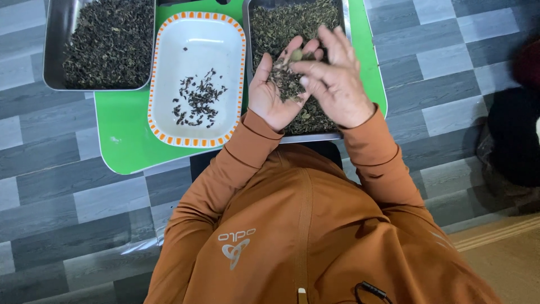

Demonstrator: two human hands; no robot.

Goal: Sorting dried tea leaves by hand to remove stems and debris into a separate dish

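Two hands raised together over the right steel tray [347, 22], itself heaped with dried dark leaves. Left hand [275, 93] palm up, fingers spread apart and slightly cupped, carrying a small pile of leaves [288, 84] across palm and fingers. Right hand [334, 79] laid over the far side of that pile, thumb and fingertips drawn together, pinched on a pale greenish leaf bit [296, 55] just above the pile. Left of the pinch, just beside the tray, a white rectangular dish with an orange patterned rim [197, 19], holding a loose scatter of dark leaf bits [198, 101]. Further left of the dish, a second steel tray [53, 45] full of dark leaves. All three set on a green board [121, 129] over grey plank flooring [50, 186]. Orange sleeves below both wrists.
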